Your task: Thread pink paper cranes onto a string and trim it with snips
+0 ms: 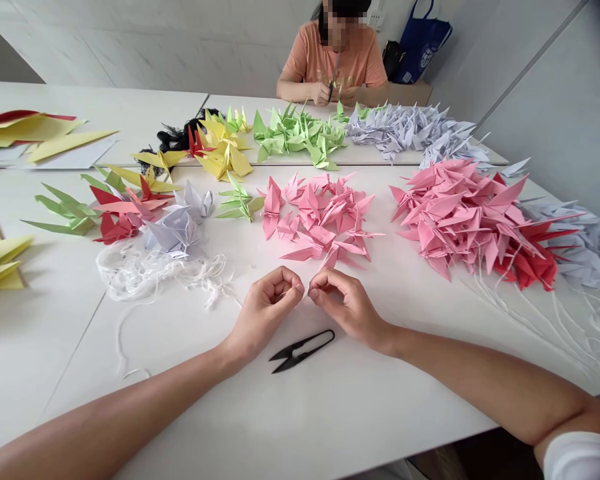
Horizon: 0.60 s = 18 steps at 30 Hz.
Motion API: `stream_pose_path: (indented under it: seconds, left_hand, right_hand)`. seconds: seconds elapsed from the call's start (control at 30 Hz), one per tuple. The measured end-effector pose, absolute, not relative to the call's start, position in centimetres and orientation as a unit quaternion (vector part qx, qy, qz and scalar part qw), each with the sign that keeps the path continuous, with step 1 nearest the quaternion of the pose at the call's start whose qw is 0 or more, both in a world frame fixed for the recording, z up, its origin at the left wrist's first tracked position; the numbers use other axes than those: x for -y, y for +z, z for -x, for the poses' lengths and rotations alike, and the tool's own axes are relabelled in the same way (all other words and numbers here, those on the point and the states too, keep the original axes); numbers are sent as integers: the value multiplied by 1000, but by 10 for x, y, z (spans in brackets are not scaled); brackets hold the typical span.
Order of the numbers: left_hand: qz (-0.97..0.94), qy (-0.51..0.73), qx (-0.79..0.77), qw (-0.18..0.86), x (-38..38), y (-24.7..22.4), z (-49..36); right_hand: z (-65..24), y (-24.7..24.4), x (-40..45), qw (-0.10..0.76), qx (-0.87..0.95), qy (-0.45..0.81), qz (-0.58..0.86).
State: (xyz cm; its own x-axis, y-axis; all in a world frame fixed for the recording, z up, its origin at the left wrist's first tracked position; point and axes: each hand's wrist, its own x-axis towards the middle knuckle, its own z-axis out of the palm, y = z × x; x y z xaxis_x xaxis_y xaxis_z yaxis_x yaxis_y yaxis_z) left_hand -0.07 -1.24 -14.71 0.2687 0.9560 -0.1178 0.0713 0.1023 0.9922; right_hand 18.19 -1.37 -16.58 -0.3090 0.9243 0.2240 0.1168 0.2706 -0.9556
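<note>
Near edge of the counter (360, 407): two bare forearms reach in from the bottom corners, and the hands meet close to the middle of the counter
Left hand (265, 313): curled with knuckles up, fingers (286, 283) drawn narrow against the thumb, pinching something too fine to make out
Right hand (347, 307): curled the same way, its fingertips narrow and just apart from those of the left hand; whatever they pinch is also too fine to tell
Just below the hands: black thread snips (300, 351) lie flat and untouched, looped bow toward the right hand, pointed blades toward the left forearm
Ahead of the hands: pink paper cranes (320, 220) lie in a loose, spiky heap, wings pointing every way
Left of them: a white thread tangle (145, 273) sprawls just below lilac paper cranes (173, 230), with green and red cranes beyond
Right side: a bigger heap of pink cranes (470, 220) trails white threads toward the counter's right edge
Far side: a seated person in an orange top (330, 67) holds scissors (334, 79) in both hands
</note>
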Motion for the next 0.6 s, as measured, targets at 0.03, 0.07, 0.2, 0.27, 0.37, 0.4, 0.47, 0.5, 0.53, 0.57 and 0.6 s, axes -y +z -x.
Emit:
stream_pose_path:
  seconds: [0.03,0.07,0.2,0.27,0.37,0.4,0.47,0.5,0.53,0.57,0.6]
  left_hand:
    - [-550,384,-467,576,12,-147,1]
    - [-550,384,-467,576,12,-147,1]
    - [-551,378,-470,577,12,-149,2]
    - [-552,376,-470,577,12,-149,2]
    - [-554,375,-469,577,13,-149,2]
    - [-554,374,-469,577,13,-148,2]
    - [-555,372,-470,577,13,-148,2]
    - [-556,373,-469,576,13,-148,2]
    - [-556,373,-468,576,12,-148,2]
    - [-557,374,-467,576,12,-148,2]
    - [-557,374,-467,576,12,-148,2]
  right_hand:
    - [-182,-166,14,436,659,474,388]
    - [-182,-166,14,435,654,484,384]
    - [-183,-167,15,432,646,500,382]
    - [-184,-166,15,429,645,503,383]
    - [-184,-166,15,425,645,508,381]
    - [-184,-166,15,425,645,509,381]
    - [-183,-166,15,423,644,510,382]
    - [-183,-166,15,423,643,511,383]
    - [-183,-166,15,423,643,511,383]
    - [-183,-166,15,423,643,512,382]
    - [-183,-166,15,423,643,513,382]
